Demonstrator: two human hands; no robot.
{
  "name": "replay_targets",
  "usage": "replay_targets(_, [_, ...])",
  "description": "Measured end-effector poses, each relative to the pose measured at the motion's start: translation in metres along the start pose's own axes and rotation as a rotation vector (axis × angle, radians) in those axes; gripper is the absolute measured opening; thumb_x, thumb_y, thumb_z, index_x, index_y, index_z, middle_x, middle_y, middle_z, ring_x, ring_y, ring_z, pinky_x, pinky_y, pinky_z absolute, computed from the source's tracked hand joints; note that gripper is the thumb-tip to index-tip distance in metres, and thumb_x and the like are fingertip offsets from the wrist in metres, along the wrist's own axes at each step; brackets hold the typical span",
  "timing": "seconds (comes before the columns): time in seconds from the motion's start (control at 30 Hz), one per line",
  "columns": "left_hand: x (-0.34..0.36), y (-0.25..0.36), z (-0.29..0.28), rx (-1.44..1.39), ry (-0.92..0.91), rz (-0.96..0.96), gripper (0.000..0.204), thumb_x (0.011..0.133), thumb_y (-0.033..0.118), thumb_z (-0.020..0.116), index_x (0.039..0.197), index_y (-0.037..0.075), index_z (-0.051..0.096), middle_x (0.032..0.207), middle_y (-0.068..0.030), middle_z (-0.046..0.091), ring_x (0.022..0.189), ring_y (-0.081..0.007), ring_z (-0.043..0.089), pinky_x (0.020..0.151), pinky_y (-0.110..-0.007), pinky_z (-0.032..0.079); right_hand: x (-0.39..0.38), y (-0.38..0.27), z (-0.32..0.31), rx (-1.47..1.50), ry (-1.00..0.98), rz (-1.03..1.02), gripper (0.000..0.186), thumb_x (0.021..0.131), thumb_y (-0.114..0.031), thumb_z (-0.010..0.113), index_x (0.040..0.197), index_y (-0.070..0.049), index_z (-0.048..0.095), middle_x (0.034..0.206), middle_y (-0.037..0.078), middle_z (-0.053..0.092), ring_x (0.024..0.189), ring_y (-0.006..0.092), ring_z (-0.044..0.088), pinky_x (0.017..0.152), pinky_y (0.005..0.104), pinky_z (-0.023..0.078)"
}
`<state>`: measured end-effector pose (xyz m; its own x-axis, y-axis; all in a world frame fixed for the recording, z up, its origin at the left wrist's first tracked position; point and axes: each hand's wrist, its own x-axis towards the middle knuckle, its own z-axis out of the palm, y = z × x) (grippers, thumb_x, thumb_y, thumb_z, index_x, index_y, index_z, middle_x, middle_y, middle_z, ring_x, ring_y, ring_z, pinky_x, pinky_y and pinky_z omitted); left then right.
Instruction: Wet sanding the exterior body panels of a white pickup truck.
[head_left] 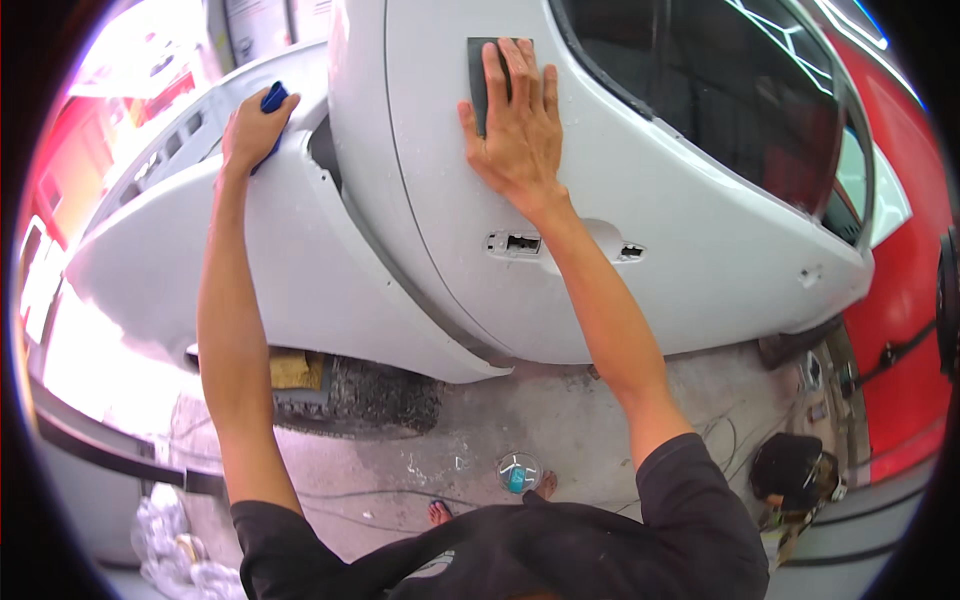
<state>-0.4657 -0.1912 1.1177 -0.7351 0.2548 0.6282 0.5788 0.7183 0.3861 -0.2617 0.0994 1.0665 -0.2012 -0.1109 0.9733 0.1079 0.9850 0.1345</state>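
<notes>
- plainly, the dark grey sheet (477,80) is a thin, matte rectangle with straight edges, while the blue tool (273,98) has a hollow-looking upper end.
- the pale car panel (440,180) is smooth and curved, with a thin seam, an oblong slot (523,243) and a smaller opening (631,251).
- the dark grey sheet lies on that panel, directly beneath the right grip (515,135), which is laid flat, fingers slightly spread; the sheet's left edge shows past them.
- the left grip (255,130) is curled around the blue tool, at the upper edge of a neighbouring panel (310,270); i cannot tell whether the tool touches it.
- a dark gap (375,240) runs between the two panels, and a dark window (710,100) sits to the right of the right grip.
- the fingers hide much of the sheet, and the right forearm (615,330) passes between slot and opening.
- below are a tyre (365,395), a yellow-brown block (297,370) and, on the concrete floor (560,420), a clear round container (507,463) holding something teal.
</notes>
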Motion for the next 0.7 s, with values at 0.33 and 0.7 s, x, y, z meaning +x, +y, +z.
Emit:
replay_targets(0.33, [-0.004,0.008,0.002,-0.128,-0.046,-0.046,0.052,0.088,0.055,0.063,0.100,0.005,0.072,0.094,-0.0192,0.073,0.091,-0.0375,0.069,0.084,-0.044,0.051,-0.003,0.001,-0.001,-0.008,-0.071,0.036,0.071,0.101,-0.035,0.054,0.156,0.004,0.032,0.165,0.019,0.028,0.154,0.0389,0.024,0.124,0.0566,0.022])
replay_targets(0.7, [-0.009,0.017,-0.002,-0.095,0.018,-0.111,0.049,0.089,0.051,0.064,0.102,0.004,0.071,0.095,-0.0192,0.072,0.091,-0.0373,0.068,0.084,-0.046,0.050,0.041,0.026,-0.002,-0.055,-0.088,-0.041,0.069,0.102,-0.035,0.051,0.158,0.000,0.030,0.165,0.015,0.029,0.155,0.0327,0.023,0.126,0.0567,0.017])
